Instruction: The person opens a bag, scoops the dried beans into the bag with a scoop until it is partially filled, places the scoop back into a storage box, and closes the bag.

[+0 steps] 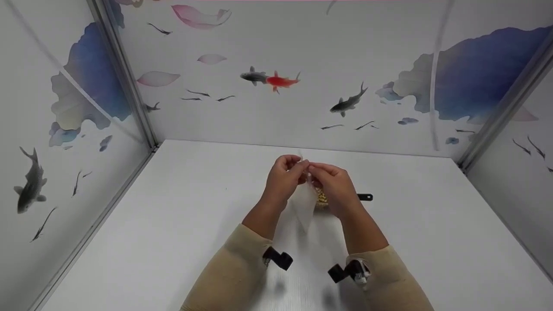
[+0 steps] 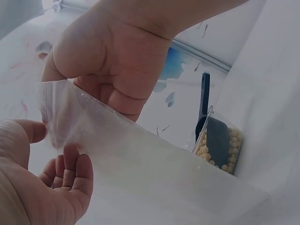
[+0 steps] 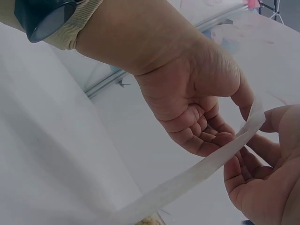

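Near the middle of the table in the head view, my left hand [image 1: 281,179] and right hand [image 1: 335,185] meet at the top of a translucent plastic zip bag [image 1: 303,205]. Thumb and fingers of each hand pinch its upper edge. The bag hangs down flat, a corner pointing toward me, and nothing shows inside it. In the left wrist view, the zip strip of the bag [image 2: 140,154] runs between my left hand [image 2: 56,187] and right hand [image 2: 112,61]. Seen from the right wrist, the bag [image 3: 187,176] appears nearly edge-on.
Behind the bag and right hand stands a clear box of round yellow beans [image 1: 322,199], partly hidden. A black scoop [image 2: 218,140] lies in it, its handle [image 1: 366,197] sticking out to the right. White panels [image 1: 276,121] printed with fish enclose the white table [image 1: 194,224].
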A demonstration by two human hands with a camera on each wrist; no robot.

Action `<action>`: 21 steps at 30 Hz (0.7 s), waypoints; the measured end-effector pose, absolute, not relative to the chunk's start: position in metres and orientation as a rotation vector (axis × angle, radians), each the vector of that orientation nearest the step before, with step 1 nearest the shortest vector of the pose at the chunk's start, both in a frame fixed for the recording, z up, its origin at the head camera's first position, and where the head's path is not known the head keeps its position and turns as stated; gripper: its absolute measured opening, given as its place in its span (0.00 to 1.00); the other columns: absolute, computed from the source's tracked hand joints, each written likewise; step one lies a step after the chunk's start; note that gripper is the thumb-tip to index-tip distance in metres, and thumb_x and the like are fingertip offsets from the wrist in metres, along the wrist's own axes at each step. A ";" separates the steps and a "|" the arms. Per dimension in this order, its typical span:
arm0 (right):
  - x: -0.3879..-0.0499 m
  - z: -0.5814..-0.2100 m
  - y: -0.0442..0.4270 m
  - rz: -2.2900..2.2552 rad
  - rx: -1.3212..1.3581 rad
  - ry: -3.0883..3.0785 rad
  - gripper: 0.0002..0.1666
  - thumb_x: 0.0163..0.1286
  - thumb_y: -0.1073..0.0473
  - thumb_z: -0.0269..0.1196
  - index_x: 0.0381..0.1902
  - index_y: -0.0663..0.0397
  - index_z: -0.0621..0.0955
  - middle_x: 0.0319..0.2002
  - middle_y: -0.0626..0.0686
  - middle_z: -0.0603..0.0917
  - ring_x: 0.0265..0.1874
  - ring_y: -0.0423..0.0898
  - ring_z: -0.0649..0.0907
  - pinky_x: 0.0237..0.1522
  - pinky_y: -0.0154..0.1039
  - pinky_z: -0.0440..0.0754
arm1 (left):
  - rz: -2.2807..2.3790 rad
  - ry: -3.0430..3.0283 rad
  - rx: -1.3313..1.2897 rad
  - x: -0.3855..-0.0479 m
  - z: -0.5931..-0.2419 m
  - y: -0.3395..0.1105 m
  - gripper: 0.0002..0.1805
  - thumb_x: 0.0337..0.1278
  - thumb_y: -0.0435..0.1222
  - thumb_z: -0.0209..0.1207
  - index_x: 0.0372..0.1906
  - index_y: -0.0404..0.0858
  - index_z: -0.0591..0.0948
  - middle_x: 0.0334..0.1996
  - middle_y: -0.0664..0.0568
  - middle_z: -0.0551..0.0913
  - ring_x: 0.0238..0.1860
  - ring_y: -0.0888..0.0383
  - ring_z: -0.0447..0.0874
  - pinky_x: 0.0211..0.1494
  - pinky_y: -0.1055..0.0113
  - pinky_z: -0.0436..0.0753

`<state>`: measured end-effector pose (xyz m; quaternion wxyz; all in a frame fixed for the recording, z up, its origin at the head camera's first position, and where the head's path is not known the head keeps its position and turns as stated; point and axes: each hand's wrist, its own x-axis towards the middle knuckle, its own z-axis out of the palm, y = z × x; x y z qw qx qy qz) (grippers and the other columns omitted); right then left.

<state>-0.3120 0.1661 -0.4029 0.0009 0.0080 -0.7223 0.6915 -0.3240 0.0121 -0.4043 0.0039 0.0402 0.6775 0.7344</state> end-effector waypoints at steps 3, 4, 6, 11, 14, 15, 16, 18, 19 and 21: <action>-0.311 -0.402 0.166 2.172 0.015 -2.257 0.18 0.83 0.51 0.62 0.60 0.52 0.89 0.59 0.53 0.88 0.52 0.48 0.84 0.53 0.32 0.86 | 2.309 2.101 0.131 -0.324 -0.404 0.012 0.20 0.75 0.46 0.63 0.62 0.41 0.78 0.48 0.49 0.82 0.43 0.57 0.86 0.55 0.62 0.90; -0.310 -0.401 0.166 2.166 0.011 -2.258 0.18 0.82 0.51 0.62 0.60 0.52 0.89 0.58 0.52 0.88 0.51 0.48 0.83 0.52 0.32 0.86 | 2.309 2.098 0.134 -0.324 -0.404 0.012 0.20 0.75 0.46 0.63 0.62 0.41 0.78 0.47 0.49 0.82 0.43 0.57 0.85 0.54 0.63 0.90; -0.310 -0.402 0.166 2.153 0.002 -2.262 0.18 0.82 0.51 0.63 0.59 0.53 0.89 0.57 0.52 0.88 0.51 0.48 0.83 0.52 0.32 0.86 | 2.315 2.081 0.143 -0.324 -0.405 0.012 0.20 0.75 0.46 0.64 0.62 0.41 0.78 0.47 0.49 0.82 0.43 0.57 0.85 0.54 0.64 0.90; -0.310 -0.402 0.166 2.126 -0.004 -2.267 0.17 0.81 0.52 0.63 0.58 0.54 0.89 0.58 0.53 0.88 0.53 0.48 0.82 0.53 0.32 0.85 | 2.314 2.057 0.167 -0.323 -0.405 0.010 0.21 0.73 0.46 0.66 0.62 0.43 0.78 0.48 0.49 0.82 0.43 0.56 0.85 0.55 0.65 0.90; -0.310 -0.402 0.166 2.096 -0.011 -2.276 0.17 0.81 0.52 0.63 0.57 0.53 0.90 0.59 0.54 0.88 0.54 0.49 0.83 0.53 0.33 0.86 | 2.310 2.057 0.170 -0.323 -0.404 0.010 0.20 0.72 0.44 0.65 0.62 0.43 0.78 0.48 0.48 0.82 0.44 0.56 0.86 0.55 0.64 0.90; -0.310 -0.402 0.165 2.083 -0.015 -2.283 0.16 0.81 0.52 0.63 0.57 0.52 0.90 0.59 0.54 0.88 0.54 0.49 0.83 0.54 0.33 0.86 | 2.306 2.061 0.165 -0.323 -0.404 0.010 0.20 0.72 0.44 0.65 0.62 0.43 0.79 0.48 0.48 0.82 0.44 0.56 0.86 0.56 0.64 0.90; -0.310 -0.402 0.165 2.068 -0.016 -2.294 0.17 0.81 0.52 0.63 0.58 0.51 0.90 0.60 0.54 0.88 0.54 0.50 0.83 0.54 0.33 0.86 | 2.304 2.063 0.160 -0.323 -0.403 0.011 0.20 0.72 0.43 0.64 0.62 0.42 0.79 0.48 0.48 0.82 0.44 0.56 0.86 0.56 0.63 0.90; -0.309 -0.401 0.165 2.045 -0.024 -2.314 0.16 0.80 0.51 0.63 0.58 0.49 0.90 0.61 0.53 0.88 0.56 0.50 0.83 0.56 0.34 0.86 | 2.298 2.071 0.149 -0.323 -0.402 0.011 0.19 0.71 0.42 0.63 0.62 0.42 0.79 0.49 0.48 0.82 0.45 0.55 0.86 0.56 0.63 0.90; -0.309 -0.401 0.164 2.032 -0.027 -2.326 0.16 0.80 0.50 0.64 0.58 0.49 0.90 0.61 0.53 0.88 0.57 0.50 0.84 0.57 0.35 0.87 | 2.293 2.079 0.143 -0.324 -0.402 0.011 0.20 0.70 0.41 0.62 0.62 0.42 0.79 0.49 0.48 0.83 0.45 0.55 0.86 0.56 0.63 0.90; -0.308 -0.400 0.163 2.011 -0.026 -2.344 0.17 0.79 0.50 0.64 0.58 0.48 0.90 0.62 0.53 0.88 0.59 0.50 0.85 0.60 0.39 0.87 | 2.288 2.087 0.135 -0.324 -0.402 0.010 0.21 0.69 0.40 0.61 0.63 0.41 0.79 0.49 0.48 0.83 0.45 0.55 0.86 0.55 0.62 0.90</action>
